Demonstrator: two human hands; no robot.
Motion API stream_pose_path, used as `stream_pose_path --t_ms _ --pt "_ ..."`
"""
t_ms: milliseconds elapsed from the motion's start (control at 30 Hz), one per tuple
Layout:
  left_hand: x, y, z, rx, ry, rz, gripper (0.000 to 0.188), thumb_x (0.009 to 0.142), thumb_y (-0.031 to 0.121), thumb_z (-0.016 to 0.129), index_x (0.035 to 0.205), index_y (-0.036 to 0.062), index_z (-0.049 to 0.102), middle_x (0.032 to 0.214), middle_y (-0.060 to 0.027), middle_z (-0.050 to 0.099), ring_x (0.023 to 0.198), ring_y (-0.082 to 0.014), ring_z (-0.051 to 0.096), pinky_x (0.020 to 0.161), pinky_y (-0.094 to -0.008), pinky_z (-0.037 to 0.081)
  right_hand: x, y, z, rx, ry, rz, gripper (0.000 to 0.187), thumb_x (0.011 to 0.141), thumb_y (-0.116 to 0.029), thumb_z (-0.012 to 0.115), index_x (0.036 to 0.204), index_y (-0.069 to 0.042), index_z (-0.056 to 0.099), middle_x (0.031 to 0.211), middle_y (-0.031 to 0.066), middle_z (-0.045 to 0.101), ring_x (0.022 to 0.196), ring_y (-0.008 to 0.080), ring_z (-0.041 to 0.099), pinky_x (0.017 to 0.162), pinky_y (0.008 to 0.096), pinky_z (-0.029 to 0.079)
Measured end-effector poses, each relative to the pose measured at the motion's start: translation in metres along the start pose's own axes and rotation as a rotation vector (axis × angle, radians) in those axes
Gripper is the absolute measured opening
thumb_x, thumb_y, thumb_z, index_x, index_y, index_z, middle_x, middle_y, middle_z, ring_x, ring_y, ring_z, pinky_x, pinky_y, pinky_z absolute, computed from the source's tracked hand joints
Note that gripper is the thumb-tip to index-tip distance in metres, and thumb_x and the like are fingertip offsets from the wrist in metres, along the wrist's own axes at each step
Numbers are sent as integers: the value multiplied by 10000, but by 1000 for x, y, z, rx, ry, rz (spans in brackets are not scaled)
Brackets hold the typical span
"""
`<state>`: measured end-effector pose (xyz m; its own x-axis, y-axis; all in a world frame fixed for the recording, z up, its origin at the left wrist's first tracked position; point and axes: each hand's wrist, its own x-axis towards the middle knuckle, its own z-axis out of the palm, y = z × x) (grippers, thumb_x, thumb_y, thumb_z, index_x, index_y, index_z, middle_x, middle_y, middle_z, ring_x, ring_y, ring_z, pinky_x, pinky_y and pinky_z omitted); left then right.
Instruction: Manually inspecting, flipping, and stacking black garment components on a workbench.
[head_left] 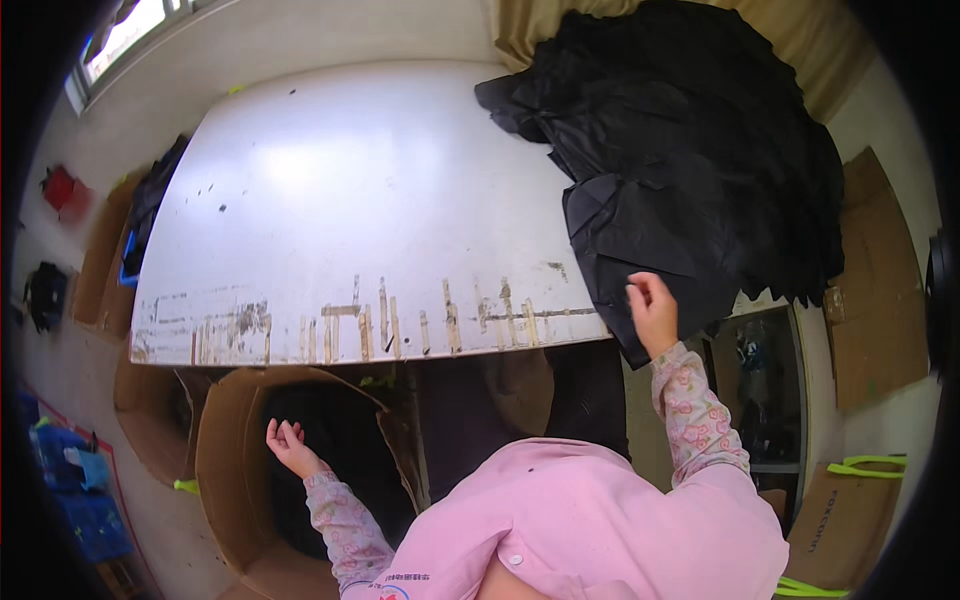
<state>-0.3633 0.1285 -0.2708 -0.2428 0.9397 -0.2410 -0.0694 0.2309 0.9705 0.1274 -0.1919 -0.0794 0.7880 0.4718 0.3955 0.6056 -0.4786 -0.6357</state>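
A big heap of thin black fabric pieces (700,150) covers the right side of the white table (370,190), and its lower corner hangs over the front edge. My right hand (653,312) is on that near part of the fabric, fingers bent and pinched on a fold. Part of the pinch is hidden by the hand itself. My left hand (292,447) is lower, off the table, above an opened cardboard box (232,470) with dark contents. Its fingers are loosely curled and a little apart, with nothing visible in them.
Worn tape strips (385,318) line the table's front edge. More cartons stand at the left, with blue crates (90,500) behind. A flattened cardboard sheet (875,290) leans on the right wall, above a carton with green straps (850,520). A beige curtain (835,50) hangs behind the heap.
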Motion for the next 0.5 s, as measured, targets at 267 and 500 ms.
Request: stream_pose_path --t_ms 267,500 --pt "-126 108 177 -97 -873 384 184 946 37 553 1129 15 564 979 -52 612 863 -119 584 799 -265 496 -50 85 -96 427 183 1062 434 842 -467 712 940 -73 558 725 17 550 553 112 531 462 251 426" --pt "-300 121 320 332 -1777 1089 579 798 135 731 1322 99 486 1347 -179 458 1228 -384 459 1015 -423 401 -49 94 -88 -12 48 144 195 869 -133 658 819 -14 512 647 121 536 588 267 584 522 362 434"
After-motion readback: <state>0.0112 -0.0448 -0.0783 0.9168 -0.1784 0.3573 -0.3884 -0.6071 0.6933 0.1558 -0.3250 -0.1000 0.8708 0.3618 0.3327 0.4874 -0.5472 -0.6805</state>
